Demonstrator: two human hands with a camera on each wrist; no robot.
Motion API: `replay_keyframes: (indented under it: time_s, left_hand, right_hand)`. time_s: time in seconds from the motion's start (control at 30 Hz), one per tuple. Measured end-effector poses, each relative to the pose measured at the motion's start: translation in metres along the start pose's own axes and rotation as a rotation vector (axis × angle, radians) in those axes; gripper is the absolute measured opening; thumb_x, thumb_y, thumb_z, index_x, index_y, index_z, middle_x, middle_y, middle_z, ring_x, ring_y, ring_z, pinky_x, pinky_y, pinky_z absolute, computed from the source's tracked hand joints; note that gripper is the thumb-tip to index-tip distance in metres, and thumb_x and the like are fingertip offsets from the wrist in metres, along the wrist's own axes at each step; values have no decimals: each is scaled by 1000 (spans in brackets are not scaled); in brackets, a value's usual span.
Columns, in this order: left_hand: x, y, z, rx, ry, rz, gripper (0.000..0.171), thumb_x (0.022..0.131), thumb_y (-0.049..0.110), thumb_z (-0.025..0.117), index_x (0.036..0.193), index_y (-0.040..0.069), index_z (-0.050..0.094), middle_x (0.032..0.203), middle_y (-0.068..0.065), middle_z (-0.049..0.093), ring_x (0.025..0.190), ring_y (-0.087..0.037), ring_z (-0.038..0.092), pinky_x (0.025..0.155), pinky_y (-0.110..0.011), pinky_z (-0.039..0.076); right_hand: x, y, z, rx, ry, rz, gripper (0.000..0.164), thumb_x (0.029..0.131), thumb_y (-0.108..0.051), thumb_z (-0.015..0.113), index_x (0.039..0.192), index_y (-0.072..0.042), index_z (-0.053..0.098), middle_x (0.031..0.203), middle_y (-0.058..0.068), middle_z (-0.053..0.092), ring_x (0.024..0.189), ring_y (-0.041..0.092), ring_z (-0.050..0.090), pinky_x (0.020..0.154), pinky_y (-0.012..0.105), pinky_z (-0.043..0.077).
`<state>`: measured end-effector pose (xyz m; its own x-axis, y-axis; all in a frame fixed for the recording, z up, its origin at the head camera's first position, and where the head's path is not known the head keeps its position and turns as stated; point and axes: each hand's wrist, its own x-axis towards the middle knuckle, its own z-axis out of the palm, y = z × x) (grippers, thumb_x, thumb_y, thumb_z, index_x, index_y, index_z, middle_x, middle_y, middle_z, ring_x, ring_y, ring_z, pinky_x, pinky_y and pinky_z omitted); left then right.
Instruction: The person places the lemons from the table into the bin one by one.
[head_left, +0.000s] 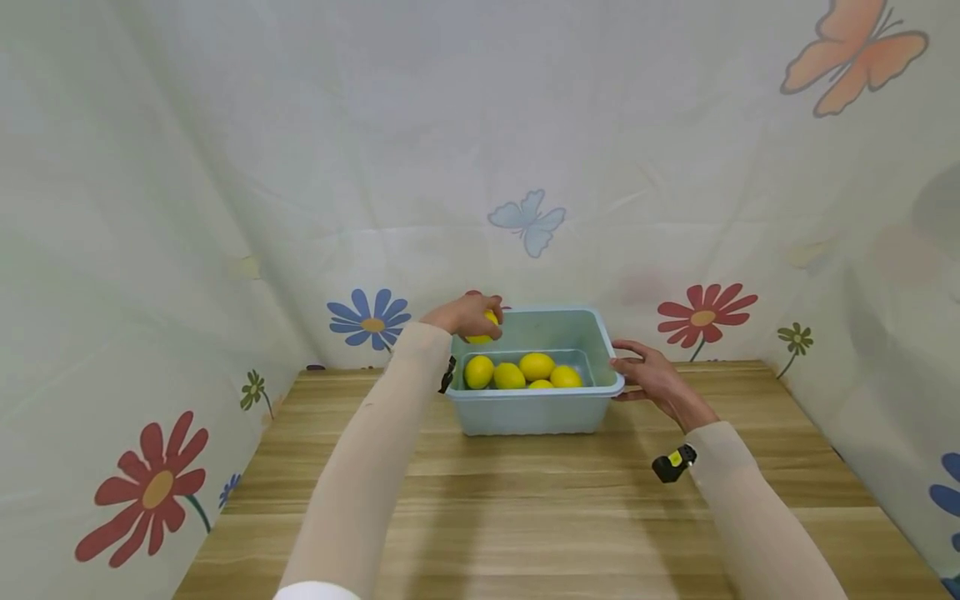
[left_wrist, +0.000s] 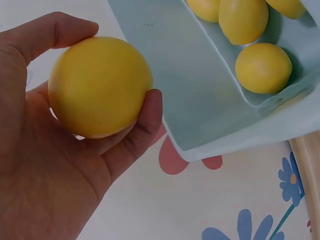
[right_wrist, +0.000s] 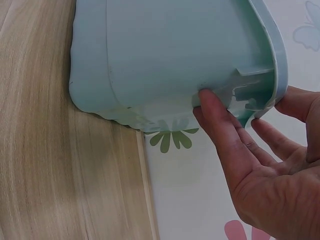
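My left hand grips a yellow lemon between curled fingers and thumb, over the back left corner of a light blue plastic bin. Inside the bin lie several more lemons, grouped on its floor. On the bin's right side, my right hand holds the rim. In the right wrist view, the thumb rests at the rim and the fingers press the outer wall below it.
The bin stands on a wood-grain table. A pale curtain printed with flowers and butterflies hangs behind and at both sides. A black wrist device sits on the right sleeve.
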<state>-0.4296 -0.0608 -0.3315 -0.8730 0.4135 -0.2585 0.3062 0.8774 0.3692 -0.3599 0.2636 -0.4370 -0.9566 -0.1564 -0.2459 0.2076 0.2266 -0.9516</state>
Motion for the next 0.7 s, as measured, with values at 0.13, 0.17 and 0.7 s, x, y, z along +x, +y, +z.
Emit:
replay_keyframes:
  time_s: [0.13, 0.17, 0.7]
  left_hand:
    - [3, 0, 3, -31, -27, -37, 34, 83, 31, 62, 116, 26, 59, 143, 0, 39, 107, -21, 50, 76, -30, 56]
    - [3, 0, 3, -30, -32, -46, 34, 83, 32, 62, 116, 27, 59, 139, 0, 44, 107, -21, 50, 76, -30, 56]
    - [5, -10, 12, -80, -97, -220, 40, 77, 26, 68, 116, 26, 59, 120, -2, 53, 104, -26, 51, 81, -35, 55]
  right_hand:
    - [1, 2, -1, 3, 2, -1, 61, 94, -28, 53, 147, -22, 25, 144, 21, 39, 117, 42, 54, 84, 47, 54]
    - [1, 2, -1, 3, 5, -1, 60, 94, -28, 53, 147, -22, 25, 144, 21, 40, 117, 42, 54, 83, 47, 54]
    - [1, -1, 3, -23, -2, 1, 62, 93, -30, 54, 148, -22, 24, 145, 21, 38, 116, 39, 55, 82, 46, 55]
